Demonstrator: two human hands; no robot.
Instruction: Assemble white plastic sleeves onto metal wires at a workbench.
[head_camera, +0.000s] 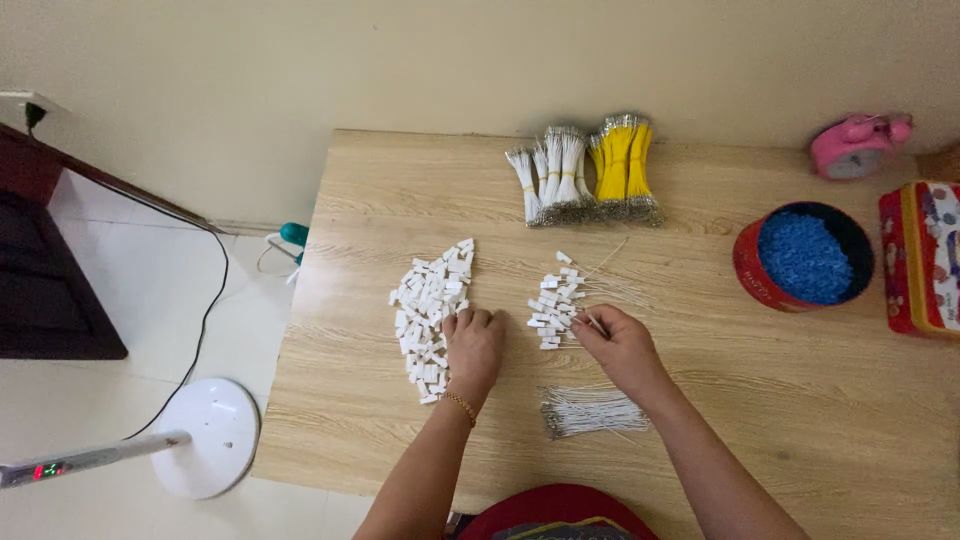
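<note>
My left hand (474, 346) rests knuckles-up on the wooden table (760, 400), its fingertips touching the right edge of a curved pile of small white plastic connectors (428, 305). My right hand (620, 345) pinches a thin white wire (597, 322) beside a smaller heap of connectors with wires fitted (555, 300). A loose bundle of short white wires (592, 411) lies under my right wrist. Whether the left hand holds a connector is hidden.
Bundles of white wires (553, 176) and yellow wires (624, 165) lie at the table's far edge. A red tin of blue pieces (803, 256), a patterned red box (924, 258) and a pink clock (855, 146) stand at right. A white fan base (205, 436) is on the floor.
</note>
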